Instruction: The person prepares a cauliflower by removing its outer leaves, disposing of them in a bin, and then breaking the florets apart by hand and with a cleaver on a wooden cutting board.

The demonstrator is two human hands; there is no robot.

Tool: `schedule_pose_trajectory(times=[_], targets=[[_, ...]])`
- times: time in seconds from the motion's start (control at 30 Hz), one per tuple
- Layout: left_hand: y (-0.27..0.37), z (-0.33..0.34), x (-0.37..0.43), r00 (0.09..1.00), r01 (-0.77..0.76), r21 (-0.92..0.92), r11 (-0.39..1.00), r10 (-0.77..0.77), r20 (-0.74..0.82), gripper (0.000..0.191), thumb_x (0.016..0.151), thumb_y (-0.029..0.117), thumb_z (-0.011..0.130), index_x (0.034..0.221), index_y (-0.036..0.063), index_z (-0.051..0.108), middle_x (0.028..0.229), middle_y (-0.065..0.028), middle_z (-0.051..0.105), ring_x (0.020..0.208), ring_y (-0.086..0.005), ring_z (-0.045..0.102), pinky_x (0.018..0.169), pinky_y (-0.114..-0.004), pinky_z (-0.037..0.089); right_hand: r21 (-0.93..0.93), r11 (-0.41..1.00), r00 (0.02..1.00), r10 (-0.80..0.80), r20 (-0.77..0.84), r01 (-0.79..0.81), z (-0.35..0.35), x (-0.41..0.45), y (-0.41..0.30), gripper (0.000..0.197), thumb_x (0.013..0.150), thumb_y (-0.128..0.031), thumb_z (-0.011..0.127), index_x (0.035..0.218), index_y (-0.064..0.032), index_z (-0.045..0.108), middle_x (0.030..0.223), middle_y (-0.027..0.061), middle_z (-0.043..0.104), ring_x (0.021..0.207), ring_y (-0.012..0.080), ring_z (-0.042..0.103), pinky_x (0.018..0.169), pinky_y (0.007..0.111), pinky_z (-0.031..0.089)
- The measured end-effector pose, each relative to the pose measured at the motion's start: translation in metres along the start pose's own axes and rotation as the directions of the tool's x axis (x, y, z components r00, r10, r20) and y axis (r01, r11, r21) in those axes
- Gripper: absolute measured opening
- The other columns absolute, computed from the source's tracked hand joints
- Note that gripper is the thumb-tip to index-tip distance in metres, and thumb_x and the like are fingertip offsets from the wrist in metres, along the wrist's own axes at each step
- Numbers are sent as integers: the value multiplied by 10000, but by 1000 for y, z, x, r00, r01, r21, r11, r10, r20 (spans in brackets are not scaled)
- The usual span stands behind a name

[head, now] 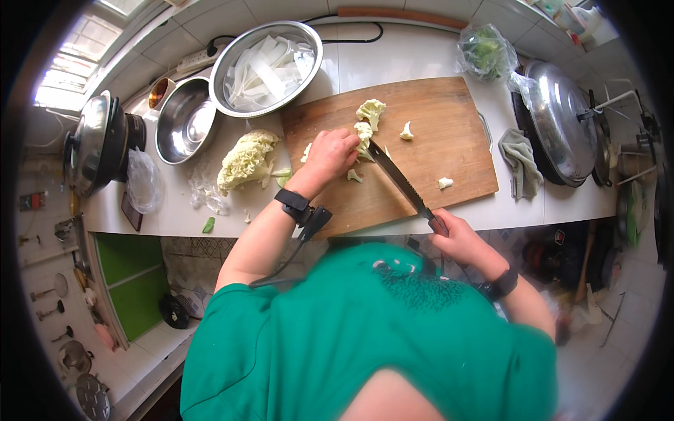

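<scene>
My left hand (333,153) grips a cauliflower floret (363,133) on the wooden cutting board (442,110). In my right hand (457,236) is the handle of a long dark kitchen knife (396,178). Its blade slants away across the board, the tip end against the held floret. Just beyond lies a larger floret (372,112). Small cauliflower pieces are scattered around, one (406,131) to the right, another (445,183) near the right edge and one (355,176) below my left hand. The big remaining cauliflower head (247,159) rests on the counter left of the board.
Behind the board's left corner stands a metal basin (221,100) of wide white strips, beside a steel bowl (187,121). A lidded wok (561,123), a grey cloth (520,163) and a bagged green vegetable (485,51) are at right. Plastic bags and a phone-like slab (131,211) lie left.
</scene>
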State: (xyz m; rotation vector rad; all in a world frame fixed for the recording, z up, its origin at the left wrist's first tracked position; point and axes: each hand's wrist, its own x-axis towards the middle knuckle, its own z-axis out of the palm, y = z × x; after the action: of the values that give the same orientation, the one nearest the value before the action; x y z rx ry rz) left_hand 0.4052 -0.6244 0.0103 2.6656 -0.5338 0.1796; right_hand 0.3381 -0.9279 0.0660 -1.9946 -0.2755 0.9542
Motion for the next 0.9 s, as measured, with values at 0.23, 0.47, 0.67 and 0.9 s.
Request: schedule_pose_trajectory(times=[0.23, 0.47, 0.67, 0.9], targets=[[2, -1, 2, 1000, -4, -1, 1000, 4, -2, 118, 712, 148, 601, 810, 100, 556, 756, -58, 520, 752, -247, 537, 681, -359, 414, -49, 999, 1000, -5, -13, 5, -3, -1, -5, 239, 724, -121, 526, 918, -2, 454, 701, 143, 526, 634, 272, 514, 613, 347, 429], [0, 2, 1, 999, -28, 7, 1000, 28, 20, 101, 716, 140, 596, 797, 96, 554, 753, -62, 528, 739, -252, 543, 666, -364, 427, -148, 989, 997, 7, 80, 5, -12, 12, -13, 254, 725, -110, 513, 925, 25, 432, 736, 165, 518, 678, 312, 523, 641, 360, 430], [-3, 5, 2, 1000, -27, -20, 999, 27, -17, 88, 687, 135, 605, 734, 97, 540, 728, -61, 525, 688, -259, 548, 625, -369, 440, -115, 991, 986, 79, 146, -62, -24, 26, -25, 185, 736, -100, 501, 877, -3, 432, 670, 94, 480, 520, 192, 517, 492, 315, 434], [-5, 1, -9, 996, -88, 60, 994, 87, 12, 68, 675, 128, 602, 711, 103, 551, 713, -50, 522, 706, -253, 546, 653, -377, 437, 330, 912, 955, 165, 246, -243, -30, 22, -22, 178, 761, -106, 522, 905, -29, 452, 608, -4, 438, 429, 68, 448, 376, 235, 361]])
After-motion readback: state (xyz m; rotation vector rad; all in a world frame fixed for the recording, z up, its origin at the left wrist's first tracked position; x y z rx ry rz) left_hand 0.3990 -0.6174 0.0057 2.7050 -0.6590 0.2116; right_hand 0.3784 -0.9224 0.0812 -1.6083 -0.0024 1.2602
